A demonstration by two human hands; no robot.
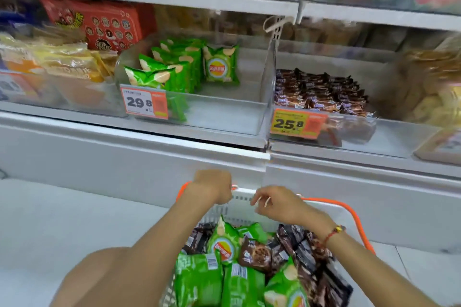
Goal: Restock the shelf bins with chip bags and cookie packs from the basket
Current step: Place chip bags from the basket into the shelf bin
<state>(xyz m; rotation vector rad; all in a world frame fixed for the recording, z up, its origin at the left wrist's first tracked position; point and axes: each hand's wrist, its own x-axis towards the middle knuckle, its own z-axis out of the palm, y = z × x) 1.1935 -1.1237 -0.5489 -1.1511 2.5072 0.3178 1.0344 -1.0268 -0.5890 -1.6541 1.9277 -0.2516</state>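
A white basket [240, 210] with orange handles [350, 209] stands below the shelf, full of green chip bags [199, 279] and brown cookie packs [257, 255]. My left hand [212, 187] grips the basket's far rim by the left handle. My right hand [274, 203] hovers at the same rim with loosely curled fingers and holds nothing. On the shelf, a clear bin [224, 117] holds a row of green chip bags [172, 70] on its left, with its right half bare. The bin to the right holds brown cookie packs [321, 92].
Price tags reading 29.8 [144, 103] and 25.8 [295, 123] hang on the bin fronts. Yellow snack packs [67, 62] and a red box [99, 23] fill the left bin, and pale snacks [429, 87] the far right one. A white shelf base [124, 157] runs below.
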